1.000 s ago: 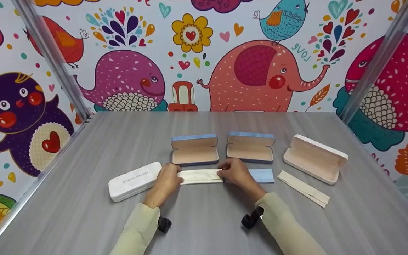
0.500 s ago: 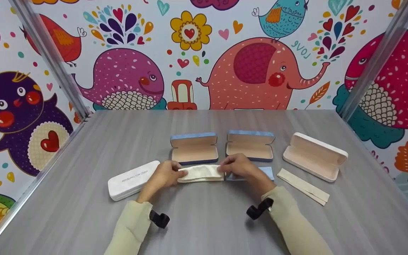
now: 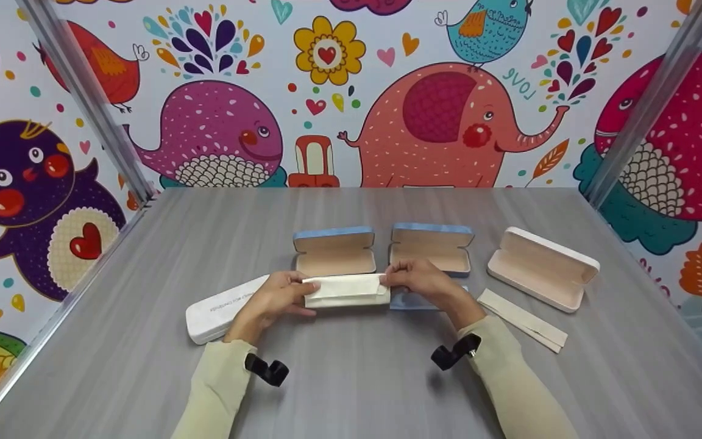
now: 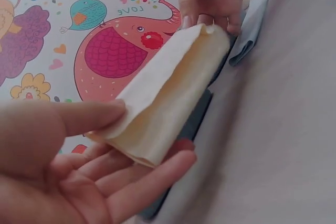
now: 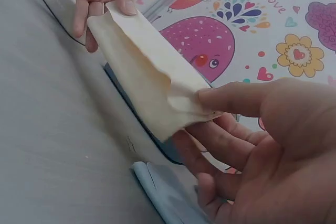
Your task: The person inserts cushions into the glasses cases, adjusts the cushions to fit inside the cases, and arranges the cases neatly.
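Observation:
A cream folded cloth (image 3: 348, 291) is stretched between my two hands, lifted off the table in front of the left blue glasses case (image 3: 334, 263). My left hand (image 3: 273, 299) pinches its left end, thumb on top and fingers beneath. At the other end, my right hand (image 3: 427, 283) grips it the same way. Both wrist views show a loose flap along the cloth (image 4: 173, 85), with a gap under the fold. Below my right hand lies a folded light blue cloth (image 3: 411, 300), partly hidden by that hand.
Behind the blue cloth stands a second open blue case (image 3: 430, 259). An open white case (image 3: 540, 274) sits to the right, with a cream cloth strip (image 3: 524, 321) before it. A closed white case (image 3: 217, 314) is at left, partly covered by my left hand.
Both hands have raised the cream cloth from the table and moved it toward the cases. Its face has tilted up toward the head camera. The cases have stayed put.

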Motion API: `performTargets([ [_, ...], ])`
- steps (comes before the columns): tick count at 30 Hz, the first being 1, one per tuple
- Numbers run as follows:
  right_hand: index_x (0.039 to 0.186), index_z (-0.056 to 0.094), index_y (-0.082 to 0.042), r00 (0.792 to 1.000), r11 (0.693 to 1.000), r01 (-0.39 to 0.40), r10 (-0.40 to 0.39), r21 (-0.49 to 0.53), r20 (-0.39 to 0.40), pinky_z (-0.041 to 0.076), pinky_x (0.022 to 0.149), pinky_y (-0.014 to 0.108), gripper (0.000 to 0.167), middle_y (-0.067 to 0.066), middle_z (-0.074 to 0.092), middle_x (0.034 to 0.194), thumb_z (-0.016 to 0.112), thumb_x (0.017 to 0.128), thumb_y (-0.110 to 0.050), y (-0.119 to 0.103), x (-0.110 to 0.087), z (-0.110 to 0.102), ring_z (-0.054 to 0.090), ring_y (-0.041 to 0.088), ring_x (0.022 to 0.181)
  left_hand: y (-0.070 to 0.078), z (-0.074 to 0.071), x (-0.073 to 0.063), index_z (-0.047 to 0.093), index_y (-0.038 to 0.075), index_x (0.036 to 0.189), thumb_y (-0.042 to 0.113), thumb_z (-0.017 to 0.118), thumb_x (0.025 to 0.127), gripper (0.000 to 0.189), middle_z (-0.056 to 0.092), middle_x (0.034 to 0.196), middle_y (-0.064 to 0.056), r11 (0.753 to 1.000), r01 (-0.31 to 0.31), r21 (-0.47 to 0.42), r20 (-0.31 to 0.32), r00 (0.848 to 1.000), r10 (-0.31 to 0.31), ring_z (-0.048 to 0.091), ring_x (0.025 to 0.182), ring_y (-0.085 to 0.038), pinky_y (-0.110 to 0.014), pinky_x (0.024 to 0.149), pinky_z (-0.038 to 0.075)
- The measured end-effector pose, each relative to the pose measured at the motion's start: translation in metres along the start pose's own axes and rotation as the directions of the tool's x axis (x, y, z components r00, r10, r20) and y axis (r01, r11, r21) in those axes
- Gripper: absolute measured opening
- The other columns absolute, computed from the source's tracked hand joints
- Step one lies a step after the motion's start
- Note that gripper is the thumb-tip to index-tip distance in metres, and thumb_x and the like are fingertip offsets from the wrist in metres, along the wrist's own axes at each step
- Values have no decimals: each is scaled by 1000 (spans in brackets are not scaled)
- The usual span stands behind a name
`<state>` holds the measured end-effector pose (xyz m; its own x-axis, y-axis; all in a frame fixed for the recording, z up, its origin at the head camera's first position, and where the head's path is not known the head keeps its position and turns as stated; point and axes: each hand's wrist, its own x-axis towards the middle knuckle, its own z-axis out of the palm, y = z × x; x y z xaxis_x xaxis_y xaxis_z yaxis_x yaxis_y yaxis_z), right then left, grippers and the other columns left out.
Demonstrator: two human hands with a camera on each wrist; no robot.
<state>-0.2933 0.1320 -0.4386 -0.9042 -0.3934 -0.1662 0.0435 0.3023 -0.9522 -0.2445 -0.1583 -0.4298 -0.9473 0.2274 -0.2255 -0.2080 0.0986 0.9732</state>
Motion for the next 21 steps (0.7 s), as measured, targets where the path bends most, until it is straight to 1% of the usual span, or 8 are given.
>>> performTargets([
  [2,89,68,-9,1000,1000,3,-3,-10,-16,40,66,24,8,-8,62,77,73,90,-15,-1,0,1,53,12,74,0,-2,0,55,-4,104,3,61,97,12,65,88,-6,1000,-2,-21,12,1000,3,71,80,-17,-39,76,64],
  [5,97,68,-7,1000,1000,15,-15,-13,-22,44,66,24,11,-8,64,77,72,91,-15,-1,0,2,55,11,74,-1,-3,0,54,-4,105,0,61,95,12,62,85,-4,999,-15,-38,16,1000,15,69,76,-14,-40,75,64],
  [9,112,67,1,999,999,42,-42,-2,20,49,69,23,24,-7,68,83,68,92,-13,0,0,0,58,10,75,-2,-5,0,54,-5,106,-3,62,93,16,60,83,-2,998,-32,-52,5,999,33,65,73,-12,-43,77,63],
  [12,120,65,4,998,999,47,-48,26,49,52,70,23,31,-5,68,88,66,93,-12,2,0,0,60,10,77,-3,-5,1,54,-7,108,-3,63,93,18,63,84,-2,997,-33,-66,-8,999,33,66,74,-12,-45,80,63],
  [14,121,65,4,998,998,44,-46,43,49,53,69,24,32,-4,68,89,66,95,-15,2,1,1,61,11,77,-4,-6,2,55,-8,110,-3,63,93,20,65,85,-2,997,-30,-71,-14,999,29,67,75,-12,-45,82,62],
  [16,118,67,3,998,998,43,-45,52,34,54,67,24,32,-4,69,89,68,95,-19,2,2,4,61,10,76,-5,-7,2,55,-10,114,-1,64,93,25,67,86,-2,997,-31,-73,-10,999,30,68,76,-12,-45,83,62],
  [18,114,69,2,999,998,53,-53,45,9,54,66,24,31,-6,70,87,72,93,-21,2,3,8,62,10,73,-5,-7,3,54,-12,119,0,64,93,31,69,87,-2,997,-33,-71,3,999,33,69,78,-12,-45,84,62],
  [21,108,70,2,998,997,62,-61,40,-21,54,64,24,28,-7,71,82,75,91,-19,1,4,12,61,8,70,-6,-9,3,51,-16,126,1,64,94,38,70,90,-2,997,-34,-70,27,999,36,70,81,-12,-45,86,61],
])
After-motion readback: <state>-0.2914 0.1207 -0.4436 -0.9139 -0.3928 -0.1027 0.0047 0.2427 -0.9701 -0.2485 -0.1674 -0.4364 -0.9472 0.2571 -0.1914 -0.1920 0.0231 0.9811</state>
